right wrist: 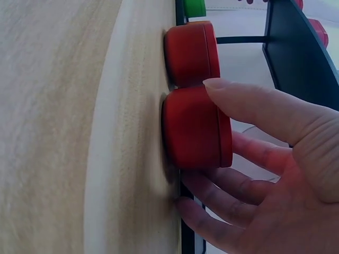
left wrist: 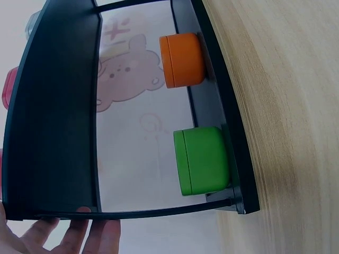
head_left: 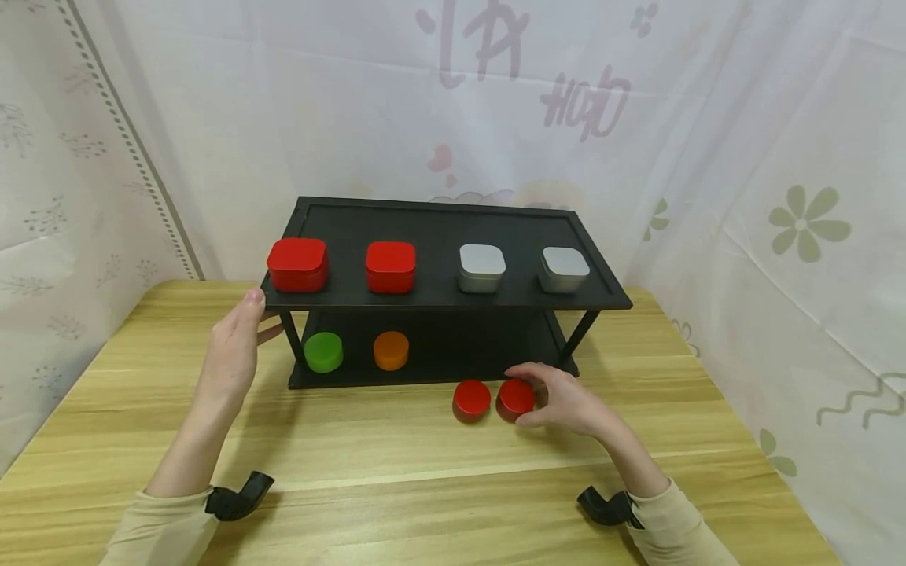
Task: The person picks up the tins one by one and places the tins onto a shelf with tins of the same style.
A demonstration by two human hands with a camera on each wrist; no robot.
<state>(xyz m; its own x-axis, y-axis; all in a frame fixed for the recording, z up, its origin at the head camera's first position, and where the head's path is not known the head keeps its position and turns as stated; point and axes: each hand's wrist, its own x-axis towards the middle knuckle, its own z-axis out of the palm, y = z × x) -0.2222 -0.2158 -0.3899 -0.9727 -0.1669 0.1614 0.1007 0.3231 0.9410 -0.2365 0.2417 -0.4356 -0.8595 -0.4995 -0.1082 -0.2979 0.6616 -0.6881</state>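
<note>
A black two-tier shelf (head_left: 439, 224) stands on the wooden table. My left hand (head_left: 235, 350) grips its upper tier at the front left corner, thumb on top and fingers below the edge. Two round red tins sit side by side on the table before the shelf. Around the right red tin (head_left: 516, 399) curl the thumb and fingers of my right hand (head_left: 566, 402); the right wrist view shows the thumb against its near side and the tin still standing on the table. The left red tin (head_left: 471, 401) stands just beside it, untouched.
On the upper tier stand two red square tins (head_left: 298, 266) (head_left: 391, 268) and two white-topped tins (head_left: 482, 269) (head_left: 563, 270). The lower tier holds a green round tin (head_left: 323, 352) and an orange one (head_left: 392, 350). A patterned cloth (head_left: 340, 94) hangs behind.
</note>
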